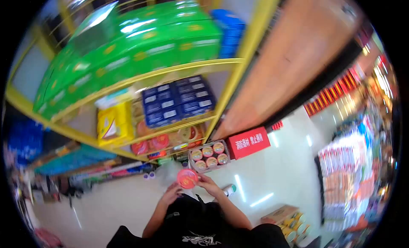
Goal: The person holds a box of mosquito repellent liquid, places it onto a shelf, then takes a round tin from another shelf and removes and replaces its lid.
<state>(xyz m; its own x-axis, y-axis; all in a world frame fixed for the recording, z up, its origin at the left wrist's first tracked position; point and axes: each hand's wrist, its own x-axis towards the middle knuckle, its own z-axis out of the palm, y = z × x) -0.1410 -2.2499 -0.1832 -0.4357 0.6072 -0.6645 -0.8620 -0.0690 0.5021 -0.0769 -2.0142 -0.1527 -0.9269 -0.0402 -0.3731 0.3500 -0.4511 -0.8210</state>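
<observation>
A round tub with a red-pink lid [187,178] is held between both hands at the lower middle. My left hand [171,193] grips its left edge, with the fingers bent against it. On the other side my right hand [207,185] holds the tub's right edge. Just beyond the hands, an open carton of several round-lidded tubs [208,156] rests by the foot of the shelf. A translucent, blurred plastic wrap [167,173] lies close to the left of the tub.
A yellow shelf [170,70] carries green boxes [157,43], dark blue packs [177,101] and a yellow pack [114,123]. Right of the carton stands a red box [249,143]. A cardboard box [279,214] with yellow cans sits lower right, near a stacked goods display [341,179].
</observation>
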